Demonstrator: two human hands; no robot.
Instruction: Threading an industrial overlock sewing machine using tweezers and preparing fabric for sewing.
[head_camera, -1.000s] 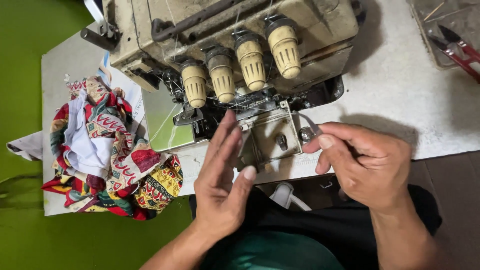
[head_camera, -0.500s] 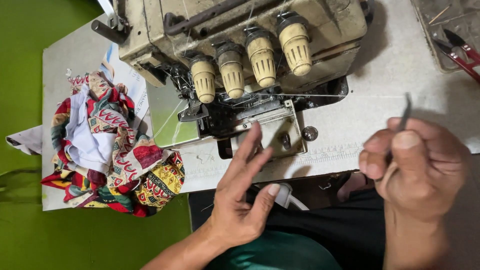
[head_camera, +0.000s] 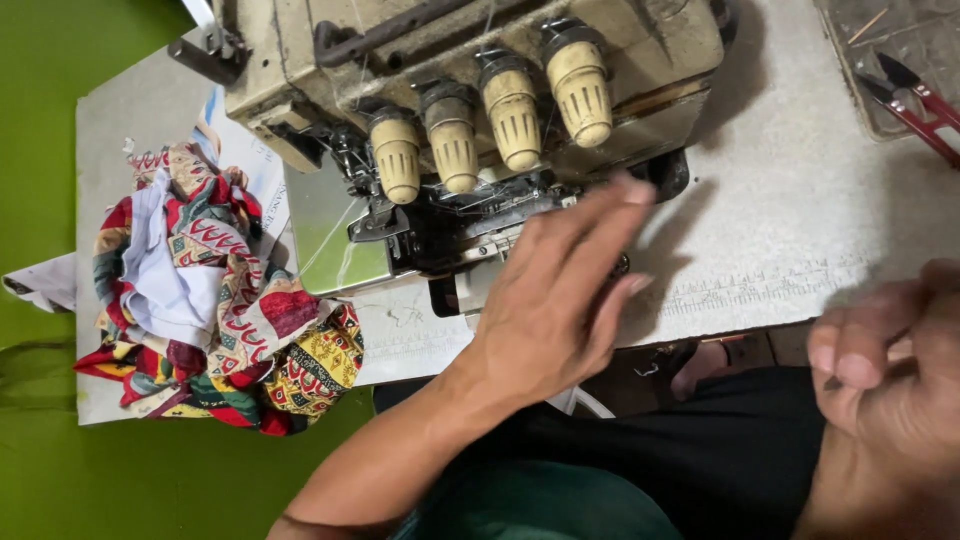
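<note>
Nearest the camera, the right hand (head_camera: 890, 370) hangs low over the lap, fingers curled and pinched together; whether it grips anything cannot be told. Just beyond, the left hand (head_camera: 555, 295) lies flat with fingers spread and released, holding nothing, covering the front of the sewing machine (head_camera: 480, 110) on the grey counter (head_camera: 790, 230). A heap of patterned cloth (head_camera: 220, 300) lies to the left beside the machine. Red-handled snips (head_camera: 915, 100) rest in a tray at the far right.

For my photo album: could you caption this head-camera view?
Left hand reaches under an overlock sewing machine; right hand pinches something small, beside patterned fabric scraps.
</note>
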